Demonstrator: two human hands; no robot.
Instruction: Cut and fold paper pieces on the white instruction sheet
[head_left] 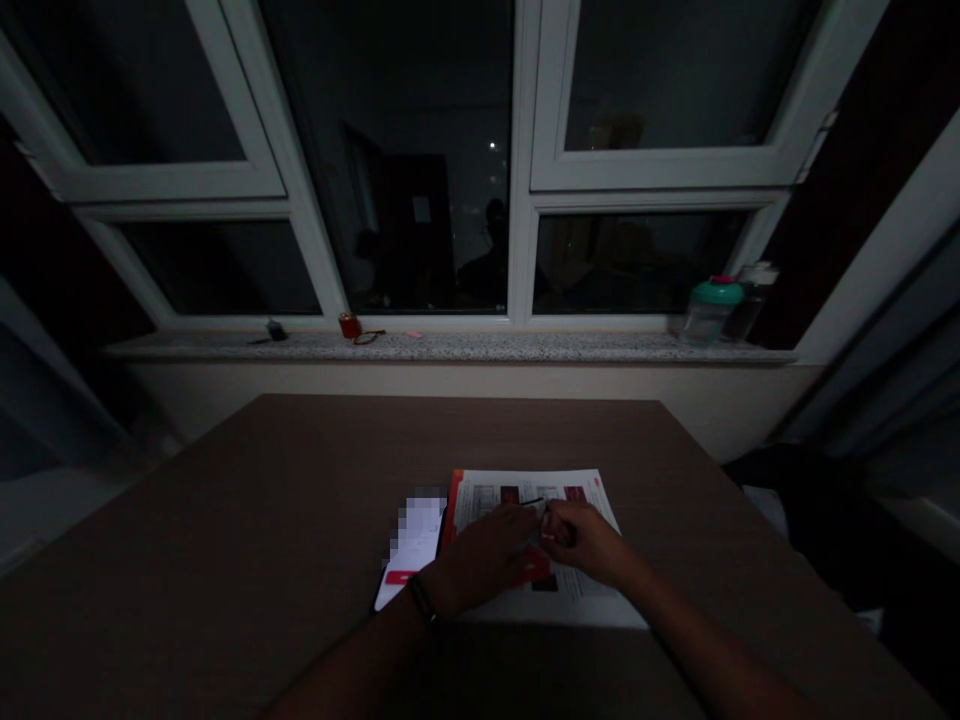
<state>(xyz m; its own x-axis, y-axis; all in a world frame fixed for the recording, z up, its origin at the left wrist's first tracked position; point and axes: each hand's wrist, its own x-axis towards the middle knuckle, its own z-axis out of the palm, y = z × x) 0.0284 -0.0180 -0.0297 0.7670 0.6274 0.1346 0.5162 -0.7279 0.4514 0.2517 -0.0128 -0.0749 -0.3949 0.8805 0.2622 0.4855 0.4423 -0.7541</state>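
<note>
Brown table (315,480) under phone (417,545), printed paper (585,592)

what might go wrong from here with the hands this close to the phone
The left hand might nudge the phone: its wrist overlaps the phone's lower edge in this view.

The sheet could shift if either hand drags across it, as it lies flat beneath both.

The dim light may lead to a fumble: the thin dark item near the right hand is too small and dark to make out well.
</note>
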